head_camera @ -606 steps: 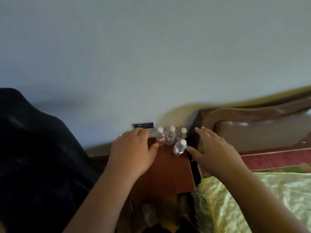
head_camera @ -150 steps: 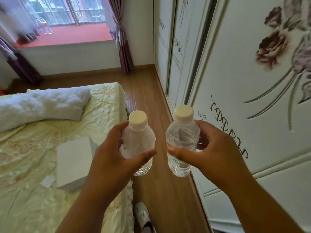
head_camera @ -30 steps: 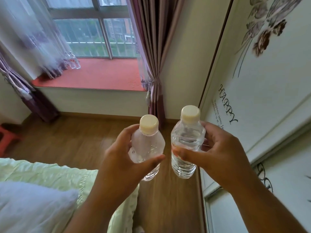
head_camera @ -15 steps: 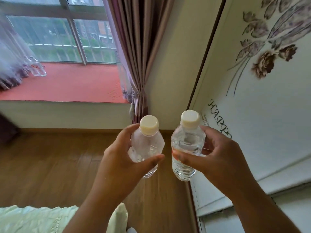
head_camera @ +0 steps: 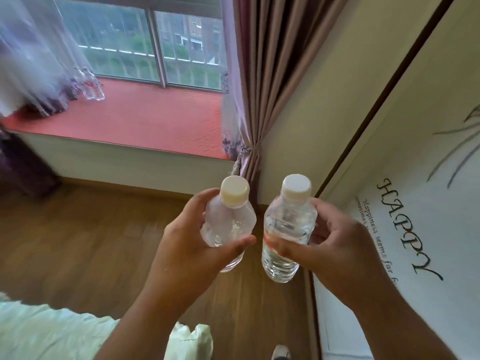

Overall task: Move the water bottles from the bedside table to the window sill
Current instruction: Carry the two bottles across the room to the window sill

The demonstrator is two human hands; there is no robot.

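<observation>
from the head camera, looking down past my forearms: my left hand [head_camera: 192, 245] is wrapped round the body of one water bottle [head_camera: 228, 229], fingers behind it and thumb across the front, so the pale cap points up and slightly away from me and the bottle leans a little. my right hand [head_camera: 335, 245] grips the second water bottle [head_camera: 287, 229] the same way, thumb over the red-edged label, and this one stands closer to upright. i hold them side by side and just apart, out in front of my chest, i think so that they do not knock together and i can see both while i walk. both are carried at mid-body rather than by the cap, which i judge gives the steadier hold on soft, thin plastic

the red window sill [head_camera: 145, 120] lies ahead and to the left, beyond a stretch of wooden floor [head_camera: 78, 242], so neither bottle is there yet. two clear bottles [head_camera: 91, 85] already stand at its far left, half behind the sheer curtain [head_camera: 33, 55], which suggests a spot beside them for these. the tied-back drape [head_camera: 255, 81] hangs at the sill's right end, a corner of the bed [head_camera: 52, 331] is below my left arm, and the printed wardrobe door [head_camera: 420, 229] runs along my right
</observation>
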